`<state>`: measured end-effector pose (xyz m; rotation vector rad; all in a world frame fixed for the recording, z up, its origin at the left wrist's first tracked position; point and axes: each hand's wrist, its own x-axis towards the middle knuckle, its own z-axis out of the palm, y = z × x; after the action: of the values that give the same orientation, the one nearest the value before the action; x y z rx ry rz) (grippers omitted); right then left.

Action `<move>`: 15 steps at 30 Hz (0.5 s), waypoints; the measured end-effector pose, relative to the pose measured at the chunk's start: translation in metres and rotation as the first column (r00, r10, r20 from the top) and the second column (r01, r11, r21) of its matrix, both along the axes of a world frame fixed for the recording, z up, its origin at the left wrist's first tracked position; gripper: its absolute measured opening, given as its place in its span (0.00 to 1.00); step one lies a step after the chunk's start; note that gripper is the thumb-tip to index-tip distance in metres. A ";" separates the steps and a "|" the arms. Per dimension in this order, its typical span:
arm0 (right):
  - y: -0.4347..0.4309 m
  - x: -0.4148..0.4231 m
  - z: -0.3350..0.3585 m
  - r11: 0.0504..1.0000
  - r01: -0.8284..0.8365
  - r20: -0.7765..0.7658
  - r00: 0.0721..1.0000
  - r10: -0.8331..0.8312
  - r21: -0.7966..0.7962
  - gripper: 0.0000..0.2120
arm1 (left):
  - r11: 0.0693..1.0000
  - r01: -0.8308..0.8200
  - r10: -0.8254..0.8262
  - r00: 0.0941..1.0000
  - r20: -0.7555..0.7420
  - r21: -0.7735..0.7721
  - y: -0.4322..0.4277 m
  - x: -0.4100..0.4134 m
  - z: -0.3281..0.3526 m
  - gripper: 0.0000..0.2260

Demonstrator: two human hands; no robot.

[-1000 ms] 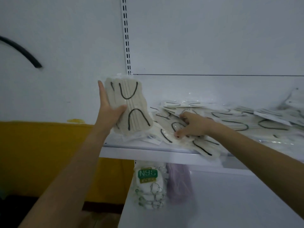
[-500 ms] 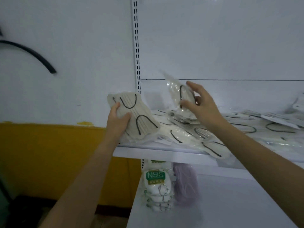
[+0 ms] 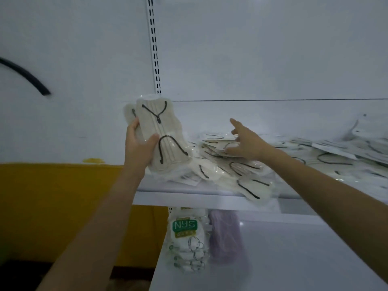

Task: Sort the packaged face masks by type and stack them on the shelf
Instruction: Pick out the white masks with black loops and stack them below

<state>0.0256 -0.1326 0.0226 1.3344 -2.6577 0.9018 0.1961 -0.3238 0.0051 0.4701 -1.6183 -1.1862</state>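
My left hand (image 3: 137, 149) grips an upright stack of packaged white masks with black ear loops (image 3: 162, 134) at the left end of the upper shelf (image 3: 189, 197). A loose pile of the same packaged masks (image 3: 237, 168) is spread along that shelf to the right. My right hand (image 3: 246, 141) reaches over the pile with fingers straight and the index finger raised. Its fingertips are just above or on a pack at the back of the pile, and it holds nothing.
On the lower shelf (image 3: 294, 259) stands a stack of N95 mask packs (image 3: 185, 234), with purple masks (image 3: 225, 234) next to it. A slotted upright rail (image 3: 154, 49) runs up the white back panel. A yellow wall (image 3: 52, 206) lies to the left.
My right hand lifted a mask pack from the pile, and it now sits on the front of the stack in my left hand. The right hand has gone back over the pile holding nothing.
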 end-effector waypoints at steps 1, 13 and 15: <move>0.003 -0.012 -0.003 0.994 0.010 -0.031 0.999 -0.007 0.107 0.44 | 0.999 -0.033 0.033 0.999 -0.025 -0.008 0.001 -0.001 0.002 0.26; 0.054 -0.037 -0.007 0.920 -0.297 0.048 0.954 0.295 0.256 0.32 | 0.983 -0.181 0.178 0.949 -0.262 0.015 0.037 -0.035 0.018 0.28; 0.072 -0.032 0.002 0.879 -0.364 0.173 0.930 0.325 0.307 0.28 | 0.983 -0.183 0.185 0.948 -0.259 0.031 0.042 -0.040 0.016 0.28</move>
<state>-0.0066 -0.0609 0.0250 1.9388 -2.8056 0.5737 0.1564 -0.2814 0.0215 0.4391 -1.3154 -1.0643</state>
